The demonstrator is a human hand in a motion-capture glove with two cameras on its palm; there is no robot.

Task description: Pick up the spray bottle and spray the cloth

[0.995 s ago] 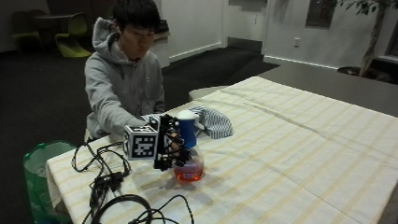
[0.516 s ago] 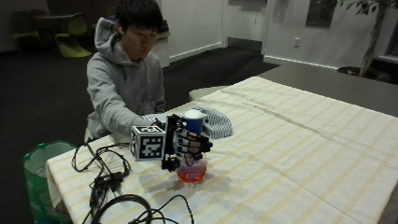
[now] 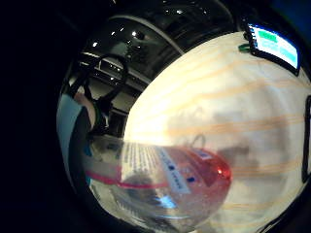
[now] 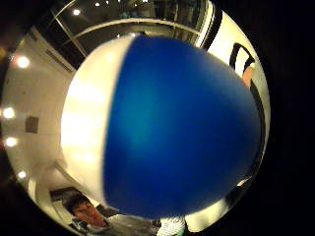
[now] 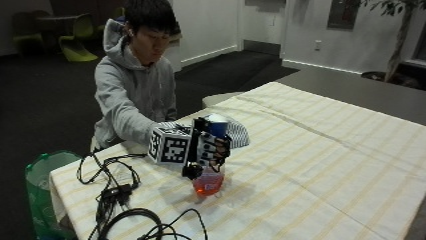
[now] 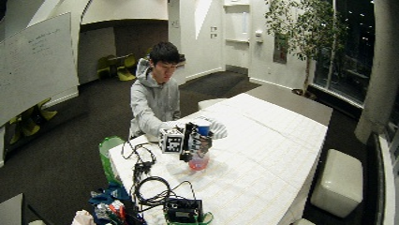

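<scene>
Outside view first: a person in a grey hoodie sits at the counter, which is covered with a cream cloth with pale yellow stripes. The gloved right hand has its grip wrapped round the upper part of the spray bottle, fingers curled about the neck below the blue and white spray head. The bottle stands upright, its clear body holding reddish liquid, and its base looks to be on or just above the counter; which of the two I cannot tell. Just behind the hand lies a striped cloth, bunched up near the person's chest. Black cables trail over the near corner of the counter, and a green bin stands beside that corner.

Wide outside view: same layout, with the hand closed on the bottle at the near end of the long counter, and a potted tree by the windows far behind.

Little finger side palm view: the bottle's clear body with its label and red liquid lies close to the palm, with the striped counter cover beyond it.

Thumb side palm view: the blue and white spray head fills nearly the whole picture, right against the palm.
</scene>
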